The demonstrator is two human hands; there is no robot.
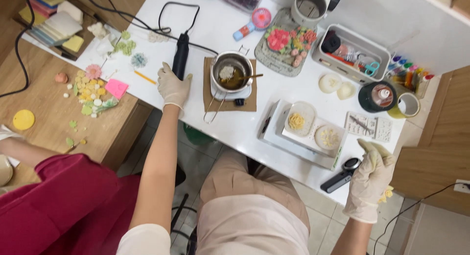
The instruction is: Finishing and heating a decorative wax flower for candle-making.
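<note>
My left hand (172, 86), in a pale glove, is wrapped around the lower end of a black corded tool (180, 54) lying on the white table (230, 130). Just right of it a steel pot (232, 71) with melted amber liquid stands on a brown mat (247, 101). My right hand (370, 179), also gloved, hovers off the table's front right edge with fingers curled; something small and yellow shows beside its palm. Ahead of it lie white moulds (313, 127) holding yellow flower shapes.
A black gadget (340, 175) lies at the table's front edge. A white bin of tools (350, 52), paint bottles (409, 74) and a tray of pink flowers (286, 39) stand behind. A person in red (73, 201) sits at left by a wooden desk (44, 113) strewn with small flowers.
</note>
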